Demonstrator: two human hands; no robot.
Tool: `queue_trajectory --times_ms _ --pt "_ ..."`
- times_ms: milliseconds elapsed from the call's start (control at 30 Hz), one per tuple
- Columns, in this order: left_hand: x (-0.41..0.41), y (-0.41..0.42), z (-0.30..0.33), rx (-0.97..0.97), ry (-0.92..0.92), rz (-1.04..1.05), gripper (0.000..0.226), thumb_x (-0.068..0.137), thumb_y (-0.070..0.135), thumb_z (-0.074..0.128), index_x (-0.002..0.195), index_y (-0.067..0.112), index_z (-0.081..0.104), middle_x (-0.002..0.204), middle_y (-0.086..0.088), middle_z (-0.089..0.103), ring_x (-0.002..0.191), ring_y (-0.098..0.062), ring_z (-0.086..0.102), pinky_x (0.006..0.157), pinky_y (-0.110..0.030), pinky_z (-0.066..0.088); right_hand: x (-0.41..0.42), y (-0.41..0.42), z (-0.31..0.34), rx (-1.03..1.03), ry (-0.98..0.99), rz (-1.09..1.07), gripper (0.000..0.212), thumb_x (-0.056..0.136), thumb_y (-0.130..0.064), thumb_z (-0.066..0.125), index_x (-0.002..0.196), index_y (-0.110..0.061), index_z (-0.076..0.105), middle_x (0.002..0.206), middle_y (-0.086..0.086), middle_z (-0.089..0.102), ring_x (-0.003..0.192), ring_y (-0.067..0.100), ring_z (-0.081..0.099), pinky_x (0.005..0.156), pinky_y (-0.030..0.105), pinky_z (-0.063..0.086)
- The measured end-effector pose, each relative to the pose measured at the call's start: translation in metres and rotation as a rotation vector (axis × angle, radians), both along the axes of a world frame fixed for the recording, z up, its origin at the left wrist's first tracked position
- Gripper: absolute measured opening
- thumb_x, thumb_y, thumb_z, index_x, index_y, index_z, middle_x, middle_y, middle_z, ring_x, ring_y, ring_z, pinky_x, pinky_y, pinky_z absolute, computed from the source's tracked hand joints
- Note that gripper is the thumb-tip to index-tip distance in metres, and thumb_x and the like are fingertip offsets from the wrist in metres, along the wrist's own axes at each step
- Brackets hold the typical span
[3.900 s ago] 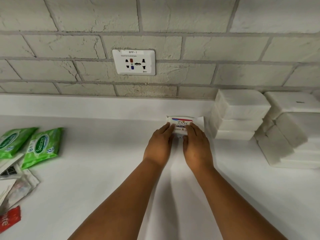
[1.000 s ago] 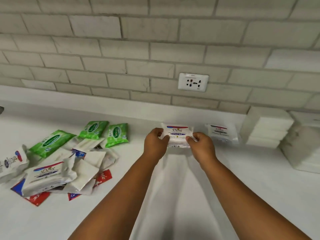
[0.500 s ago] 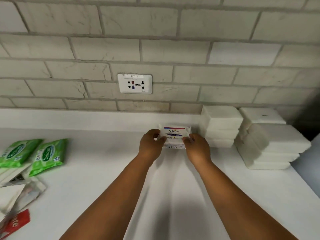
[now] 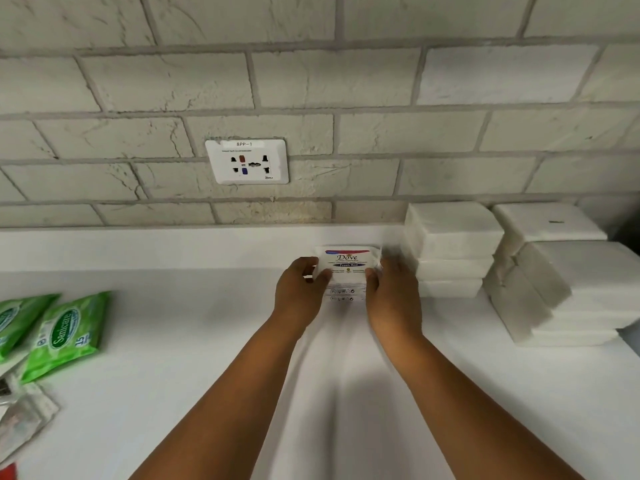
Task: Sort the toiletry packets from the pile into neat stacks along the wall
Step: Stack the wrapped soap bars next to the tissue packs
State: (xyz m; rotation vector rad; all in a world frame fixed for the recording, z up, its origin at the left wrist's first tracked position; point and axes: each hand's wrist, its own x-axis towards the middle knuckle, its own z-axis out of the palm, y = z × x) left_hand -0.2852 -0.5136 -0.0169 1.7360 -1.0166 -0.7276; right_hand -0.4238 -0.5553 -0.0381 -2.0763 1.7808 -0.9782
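A white Dove packet (image 4: 347,268) lies by the wall's white ledge, on top of another Dove packet whose printed front edge (image 4: 343,298) shows just below it. My left hand (image 4: 300,289) grips the top packet's left side and my right hand (image 4: 393,292) grips its right side. Two green Sanicare packets (image 4: 65,334) lie at the left of the counter (image 4: 194,341), with more loose packets (image 4: 20,417) of the pile partly cut off at the left edge.
A stack of white packs (image 4: 450,251) stands right of the Dove packets, touching the ledge. A second, untidy stack of white packs (image 4: 561,282) fills the far right. A wall socket (image 4: 247,161) sits above on the grey brick wall.
Both hands have carried a Dove packet from mid-counter rightward onto the Dove packet beside the white stacks. The view has swung right, so most of the pile left the frame.
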Motion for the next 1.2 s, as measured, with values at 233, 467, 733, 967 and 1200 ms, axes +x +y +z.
queue_trajectory --times_ms 233,467,733,967,1200 --pt "0.001 0.004 -0.005 0.011 0.004 0.018 0.03 0.095 0.033 0.056 0.122 0.022 0.056 0.11 0.003 0.064 0.093 -0.014 0.062 0.085 -0.031 0.05 0.004 0.01 0.006 -0.365 0.281 0.143 0.035 0.08 -0.022 0.072 0.113 -0.013 0.065 0.112 0.008 0.063 0.102 0.033 0.058 0.082 0.042 0.049" --pt "0.0 0.003 -0.011 0.016 0.047 0.011 0.031 0.094 0.037 0.056 0.121 0.024 0.059 0.106 0.001 0.068 0.092 -0.017 0.066 0.087 -0.037 0.053 0.004 0.002 -0.006 -0.219 0.142 0.294 0.03 0.083 -0.003 0.065 0.113 -0.007 0.066 0.114 0.011 0.062 0.108 0.033 0.056 0.094 0.041 0.049" --pt "0.001 -0.002 -0.008 0.059 0.039 0.014 0.033 0.094 0.036 0.056 0.123 0.021 0.056 0.107 -0.001 0.067 0.095 -0.018 0.065 0.088 -0.036 0.053 0.006 -0.001 0.004 -0.169 0.221 0.298 0.03 0.085 -0.007 0.063 0.115 -0.009 0.064 0.116 0.01 0.062 0.108 0.033 0.056 0.092 0.044 0.049" --pt "0.011 0.026 0.015 0.104 -0.01 0.023 0.045 0.094 0.044 0.054 0.13 0.018 0.05 0.122 -0.001 0.059 0.104 -0.015 0.054 0.095 -0.034 0.047 0.008 0.024 0.029 -0.109 0.365 0.287 0.04 0.09 -0.025 0.06 0.129 -0.017 0.055 0.136 0.004 0.052 0.128 0.028 0.043 0.104 0.042 0.038" --pt "0.043 0.092 0.053 0.04 -0.046 0.113 0.046 0.094 0.042 0.053 0.131 0.015 0.05 0.13 -0.006 0.055 0.116 -0.022 0.054 0.093 -0.031 0.045 0.041 0.081 0.067 -0.071 0.31 0.393 0.043 0.091 -0.036 0.058 0.13 -0.019 0.055 0.135 0.006 0.053 0.128 0.029 0.043 0.105 0.041 0.038"
